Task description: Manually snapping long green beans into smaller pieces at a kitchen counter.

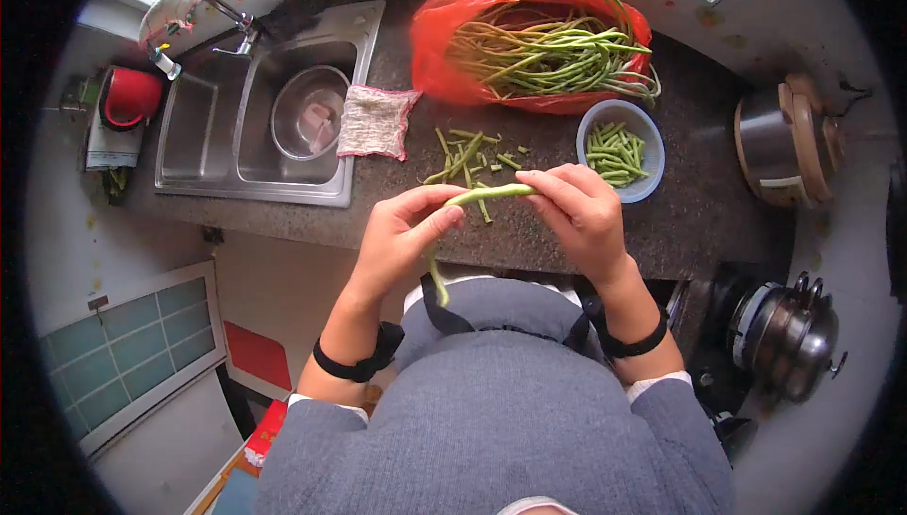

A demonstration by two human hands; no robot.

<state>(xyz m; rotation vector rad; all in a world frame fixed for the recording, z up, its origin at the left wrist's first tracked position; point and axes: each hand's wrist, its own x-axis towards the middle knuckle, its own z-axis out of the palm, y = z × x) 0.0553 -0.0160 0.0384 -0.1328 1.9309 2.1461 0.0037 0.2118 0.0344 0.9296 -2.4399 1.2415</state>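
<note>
A long green bean [492, 193] is held between my two hands, over the counter's front edge. My left hand [418, 221] pinches it between thumb and fingers, and its tail hangs down below that hand. The other end is gripped by the fingertips of my right hand [577, 214]. Loose bean pieces and trimmings [464, 157] lie on the dark countertop just beyond. A pale blue bowl [659, 178] behind my right hand holds many short bean pieces [615, 153]. Farther back, a red plastic bag [439, 54] lies open around a heap of long beans [553, 51].
A double steel sink [340, 192] at left holds a metal bowl [283, 129] with pinkish contents, below a faucet [244, 33]. A mesh cloth [377, 122] lies by its right rim. At right stand a lidded pot [765, 139] and a steel steamer [786, 345].
</note>
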